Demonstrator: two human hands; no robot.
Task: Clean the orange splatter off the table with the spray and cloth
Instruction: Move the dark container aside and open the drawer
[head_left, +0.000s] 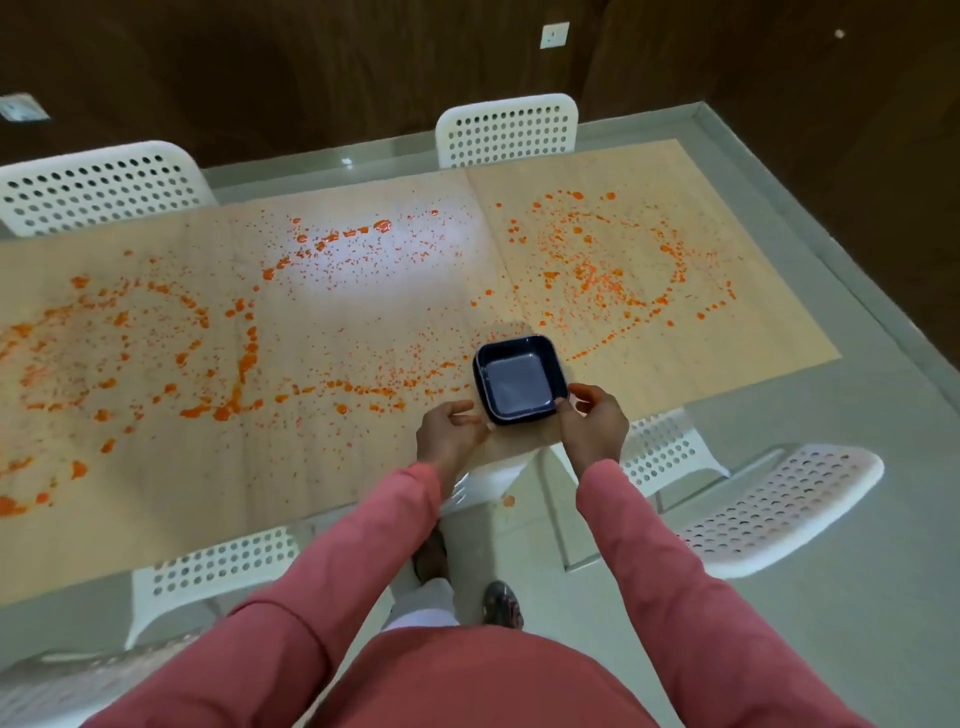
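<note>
Orange splatter (228, 358) covers most of the long light-wood table (171, 499), in rings and dots from the left end to the far right. A dark blue square dish (516, 381) stands near the table's front edge. My left hand (449, 435) holds its near left corner and my right hand (592, 422) grips its near right corner, fingers curled on the rim. Pink sleeves cover both arms. No spray bottle or cloth is in view.
White perforated chairs stand around the table: two at the far side (98, 184) (506, 130), others at the near side (769, 512) (218, 566). An orange drop (509, 501) lies on the pale floor beneath the table edge. Dark wood walls rise behind.
</note>
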